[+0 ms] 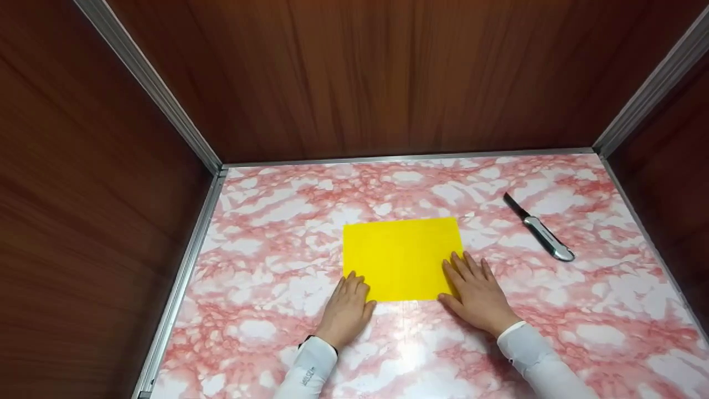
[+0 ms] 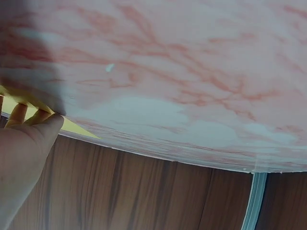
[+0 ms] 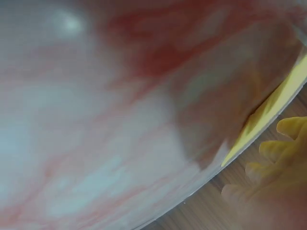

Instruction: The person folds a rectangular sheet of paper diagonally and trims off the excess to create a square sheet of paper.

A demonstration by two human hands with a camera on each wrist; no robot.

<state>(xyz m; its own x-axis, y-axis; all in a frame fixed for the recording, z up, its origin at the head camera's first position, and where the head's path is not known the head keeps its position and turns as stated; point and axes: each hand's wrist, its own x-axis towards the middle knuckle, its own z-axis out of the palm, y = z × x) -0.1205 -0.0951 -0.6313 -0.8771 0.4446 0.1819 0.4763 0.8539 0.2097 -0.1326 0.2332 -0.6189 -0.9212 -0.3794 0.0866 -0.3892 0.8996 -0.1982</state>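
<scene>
A yellow sheet of paper (image 1: 403, 257) lies flat on the pink-and-white marbled table. My left hand (image 1: 346, 307) is at its near left corner, with the fingers extended over the edge. At the near right corner is my right hand (image 1: 479, 293), fingers spread and straight, their tips over the right edge. The left wrist view shows the left fingers (image 2: 48, 122) against the yellow paper (image 2: 79, 128). In the right wrist view the right fingers (image 3: 276, 151) appear beside the paper's strip (image 3: 268, 112); contact there is hard to tell.
A knife (image 1: 540, 230) with a black blade and silver-and-dark handle lies to the right of the paper, its blade pointing toward the back left. Brown wood-grain panels (image 1: 354, 77) with metal edging enclose the table (image 1: 266, 249) at the back and both sides.
</scene>
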